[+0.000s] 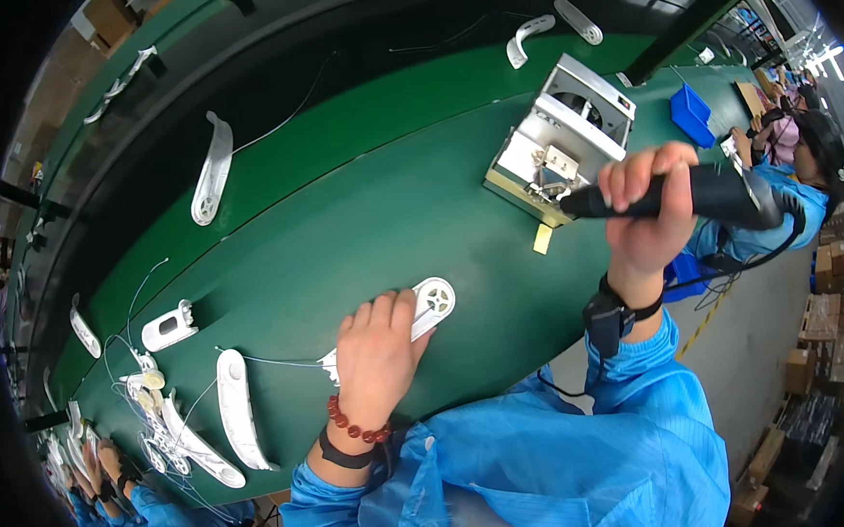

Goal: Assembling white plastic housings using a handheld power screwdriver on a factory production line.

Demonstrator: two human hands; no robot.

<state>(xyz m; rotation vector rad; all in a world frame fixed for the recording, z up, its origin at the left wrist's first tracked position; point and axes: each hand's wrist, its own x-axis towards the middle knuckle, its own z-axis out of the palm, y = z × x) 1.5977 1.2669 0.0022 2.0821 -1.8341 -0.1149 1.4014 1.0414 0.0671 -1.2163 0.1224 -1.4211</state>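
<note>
My left hand (pixel 377 348) is closed over a long white plastic part (pixel 434 299), resting on the green bench. Its rounded end, with a spoked opening, sticks out past my fingers; my palm hides the middle. A thin wire runs left from this part. Wrapped in my right hand (pixel 652 196) is a black electric screwdriver (pixel 727 195), held almost level. Its tip points left, at the near side of a light grey screw feeder (pixel 573 119). Whether tip and feeder touch, I cannot tell.
Left of me lie a curved white shell (pixel 241 410), a short white housing (pixel 169 326) and a tangle of wired parts (pixel 149 382). Another white part (pixel 212 175) sits on the darker green strip beyond. A blue bin (pixel 690 115) stands right. Co-workers sit at both sides.
</note>
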